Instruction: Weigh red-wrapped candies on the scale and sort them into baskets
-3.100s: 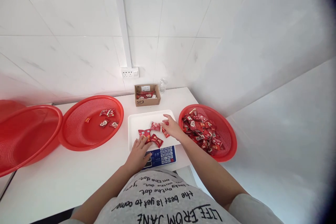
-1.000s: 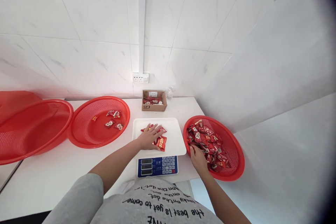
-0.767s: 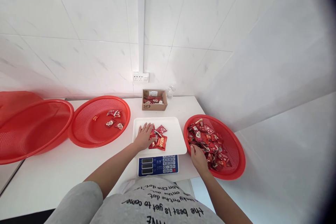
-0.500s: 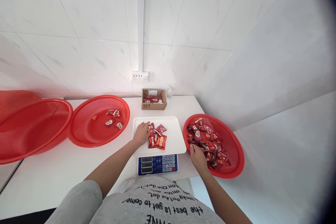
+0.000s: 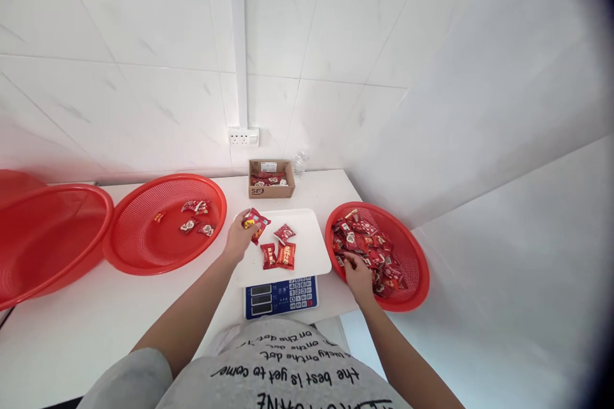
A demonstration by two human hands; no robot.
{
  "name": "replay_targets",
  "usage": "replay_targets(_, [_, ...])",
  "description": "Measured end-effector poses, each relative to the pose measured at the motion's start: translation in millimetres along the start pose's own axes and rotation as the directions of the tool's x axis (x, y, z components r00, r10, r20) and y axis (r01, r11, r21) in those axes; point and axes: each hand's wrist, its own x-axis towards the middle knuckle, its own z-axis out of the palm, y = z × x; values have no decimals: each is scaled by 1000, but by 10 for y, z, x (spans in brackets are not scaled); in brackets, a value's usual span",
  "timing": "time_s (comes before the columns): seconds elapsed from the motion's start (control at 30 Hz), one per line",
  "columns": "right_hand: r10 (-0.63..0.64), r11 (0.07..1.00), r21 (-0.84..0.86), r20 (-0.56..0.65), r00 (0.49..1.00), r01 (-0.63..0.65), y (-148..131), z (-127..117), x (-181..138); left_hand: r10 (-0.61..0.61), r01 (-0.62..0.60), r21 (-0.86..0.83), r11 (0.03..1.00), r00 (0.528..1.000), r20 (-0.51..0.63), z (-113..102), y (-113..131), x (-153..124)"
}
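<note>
My left hand (image 5: 238,238) is closed on a red snack packet (image 5: 256,225) with a yellow mark, lifted over the left part of the white tray (image 5: 309,249). On the tray lie a pinkish-red packet (image 5: 284,233) and two red packets, one darker (image 5: 269,256) and one brighter (image 5: 286,255). The tray sits on a scale with a blue keypad panel (image 5: 281,297). My right hand (image 5: 359,275) reaches over the near left rim of the right red basket (image 5: 416,268), its fingers curled among many red packets (image 5: 371,243); what they hold is hidden.
Left of the tray stands a red basket (image 5: 144,239) holding several packets, and farther left another red basket (image 5: 52,243). Behind the tray are a cardboard box (image 5: 271,192) of packets and a clear plastic cup-like item (image 5: 300,163). A tiled wall (image 5: 182,102) closes off the back.
My left hand has lifted a packet off the tray's group, toward the tray's left side. The right hand has shifted slightly over the basket's packets. The view has turned a little.
</note>
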Motion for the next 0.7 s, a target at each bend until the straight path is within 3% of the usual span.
replay_targets(0.07, [-60,994,89,-82,995,67,-97,-33,-38,-149,180,-316,931,982,120,-81,92,-89])
replay_targets(0.13, [-122,978,162,-80,989,133,-253,-28,-82,-285,361,-448,818,931,230,-146,143,-206])
replay_targets(0.27, [-208,945,288,168,964,154,-631,145,-147,-506,602,-561,569,794,338,-178,105,-436])
replay_targets(0.4, [-306,902,409,381,872,137,-885,375,-189,-561,723,-557,409,681,471,-163,-20,-596])
replay_targets(0.5, [-316,901,416,438,842,122,-962,423,-225,-581,736,-518,436,670,462,-164,-73,-690])
replay_targets(0.6, [-263,916,398,492,830,54,-1022,368,-317,-599,695,-448,563,716,357,-113,-92,-787])
replay_targets(0.7, [-211,869,462,668,713,-176,-1103,304,-493,-515,604,-346,718,796,319,31,-137,-889])
